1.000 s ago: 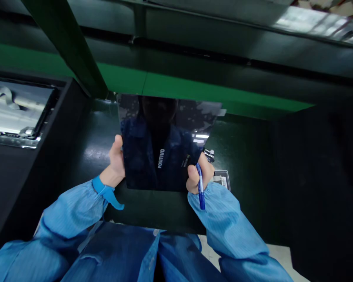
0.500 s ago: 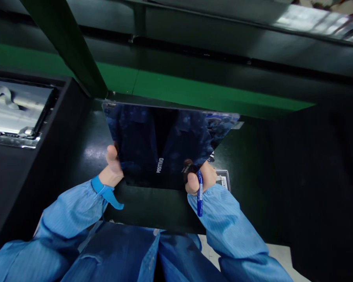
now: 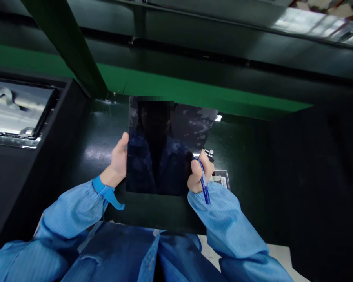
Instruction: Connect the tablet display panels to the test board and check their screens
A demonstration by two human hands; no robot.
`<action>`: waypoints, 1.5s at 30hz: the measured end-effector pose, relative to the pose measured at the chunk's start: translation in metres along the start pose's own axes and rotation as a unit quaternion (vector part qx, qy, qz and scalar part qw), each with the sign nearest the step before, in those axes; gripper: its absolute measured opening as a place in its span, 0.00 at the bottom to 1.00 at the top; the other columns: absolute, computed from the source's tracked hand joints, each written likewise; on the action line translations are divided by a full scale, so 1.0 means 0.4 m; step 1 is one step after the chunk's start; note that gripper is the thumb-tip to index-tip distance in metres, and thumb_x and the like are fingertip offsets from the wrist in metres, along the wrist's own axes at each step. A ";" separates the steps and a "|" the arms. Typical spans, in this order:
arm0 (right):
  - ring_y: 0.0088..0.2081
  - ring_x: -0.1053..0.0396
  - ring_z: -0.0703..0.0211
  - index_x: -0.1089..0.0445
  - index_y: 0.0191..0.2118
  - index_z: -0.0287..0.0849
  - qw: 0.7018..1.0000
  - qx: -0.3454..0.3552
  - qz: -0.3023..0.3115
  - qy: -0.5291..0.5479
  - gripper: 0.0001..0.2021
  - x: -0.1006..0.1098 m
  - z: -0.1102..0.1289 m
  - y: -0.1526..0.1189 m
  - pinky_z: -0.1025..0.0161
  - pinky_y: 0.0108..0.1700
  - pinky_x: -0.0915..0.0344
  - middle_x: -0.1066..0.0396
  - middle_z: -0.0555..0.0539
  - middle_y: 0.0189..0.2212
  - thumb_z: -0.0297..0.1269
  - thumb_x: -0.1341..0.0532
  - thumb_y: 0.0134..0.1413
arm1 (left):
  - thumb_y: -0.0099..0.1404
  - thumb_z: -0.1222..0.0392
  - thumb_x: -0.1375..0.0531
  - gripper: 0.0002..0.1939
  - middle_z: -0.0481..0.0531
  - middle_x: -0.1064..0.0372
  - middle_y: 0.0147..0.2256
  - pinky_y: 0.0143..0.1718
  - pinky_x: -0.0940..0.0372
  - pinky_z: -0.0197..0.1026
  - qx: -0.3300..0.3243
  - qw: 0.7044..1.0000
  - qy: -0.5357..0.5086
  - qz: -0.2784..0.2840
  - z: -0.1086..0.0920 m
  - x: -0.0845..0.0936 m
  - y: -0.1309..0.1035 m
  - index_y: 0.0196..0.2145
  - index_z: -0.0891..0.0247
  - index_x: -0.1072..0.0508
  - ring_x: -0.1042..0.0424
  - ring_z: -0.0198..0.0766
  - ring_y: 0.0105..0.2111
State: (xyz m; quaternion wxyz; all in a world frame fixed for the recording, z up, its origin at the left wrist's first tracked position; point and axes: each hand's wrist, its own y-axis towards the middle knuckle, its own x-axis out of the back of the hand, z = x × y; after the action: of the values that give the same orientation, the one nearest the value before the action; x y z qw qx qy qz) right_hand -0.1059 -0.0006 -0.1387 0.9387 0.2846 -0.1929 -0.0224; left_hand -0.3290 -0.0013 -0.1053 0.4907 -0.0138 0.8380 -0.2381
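A dark glossy panel [image 3: 164,156] is held up over the dark work surface, with whitish smudges on its upper right and a reflection in it. My left hand [image 3: 119,157] grips its left edge, thumb up and the other fingers hidden behind. At the lower right edge, my right hand [image 3: 200,171] is closed on the panel and also holds a blue pen [image 3: 205,187], which points down toward my sleeve. A blue strap [image 3: 104,190] is around my left wrist.
On the left, a silvery panel with a ribbon cable [image 3: 20,105] lies in a black frame. A white-edged item [image 3: 223,178] is beside my right wrist. A green post [image 3: 67,43] rises at the back left.
The panel has turned and tilted, so its outline looks narrower and the white lettering no longer shows. My left hand has moved up slightly; the pen has swung toward the right.
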 end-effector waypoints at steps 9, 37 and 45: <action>0.32 0.28 0.53 0.25 0.49 0.48 0.998 -0.044 0.024 0.028 0.20 -0.007 0.011 0.017 0.54 0.34 0.31 0.24 0.46 0.35 0.51 0.51 0.71 | 0.75 0.51 0.54 0.25 0.48 0.22 0.51 0.62 0.36 0.48 -0.077 0.996 -0.001 -0.052 0.009 -0.011 0.008 0.62 0.57 0.29 0.31 0.50 0.61; 0.33 0.29 0.53 0.26 0.51 0.46 0.996 -0.060 0.024 0.056 0.20 -0.008 0.002 0.011 0.55 0.35 0.33 0.24 0.47 0.38 0.51 0.49 0.72 | 0.71 0.52 0.46 0.23 0.50 0.21 0.51 0.59 0.33 0.49 -0.164 0.980 0.064 -0.097 0.023 -0.003 0.020 0.60 0.61 0.28 0.31 0.53 0.61; 0.33 0.28 0.53 0.25 0.50 0.47 0.998 -0.051 0.021 0.040 0.19 -0.009 0.004 0.013 0.56 0.35 0.32 0.23 0.47 0.37 0.51 0.50 0.72 | 0.72 0.56 0.47 0.23 0.48 0.21 0.50 0.60 0.34 0.48 -0.176 0.980 0.044 -0.086 0.021 -0.010 0.018 0.62 0.58 0.29 0.30 0.51 0.61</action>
State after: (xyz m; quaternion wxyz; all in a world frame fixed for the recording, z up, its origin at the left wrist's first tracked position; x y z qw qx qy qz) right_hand -0.1103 0.0034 -0.1358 0.9593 0.2331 -0.1595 -0.0008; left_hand -0.3184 0.0028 -0.1084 0.4205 -0.1618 0.8835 -0.1286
